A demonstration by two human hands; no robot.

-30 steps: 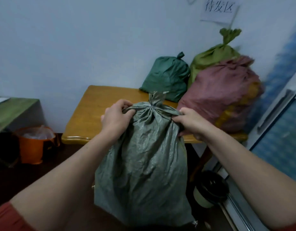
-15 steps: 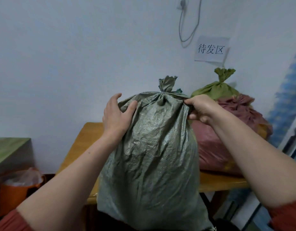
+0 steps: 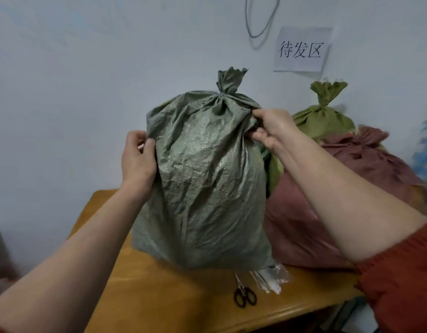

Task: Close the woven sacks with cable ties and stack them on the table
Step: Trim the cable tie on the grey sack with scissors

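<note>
A grey-green woven sack [image 3: 203, 183] with a tied neck stands upright over the wooden table [image 3: 159, 296]. My left hand [image 3: 138, 162] grips its left side, and my right hand [image 3: 270, 131] pinches the fabric just below the neck on the right. Whether the sack's bottom rests on the tabletop I cannot tell. Right behind it sit a tied maroon sack [image 3: 352, 188] and a tied olive sack [image 3: 323, 116] against the wall. A dark green sack is hidden apart from a sliver.
Black-handled scissors [image 3: 245, 295] and a clear packet of cable ties [image 3: 270, 278] lie on the table in front of the sack. A paper sign [image 3: 301, 50] and a hanging cable [image 3: 260, 20] are on the wall. The table's left half is bare wood.
Both hands have lifted the grey-green sack from below the table's edge up over the tabletop. My left hand slid from the top down to the sack's side.
</note>
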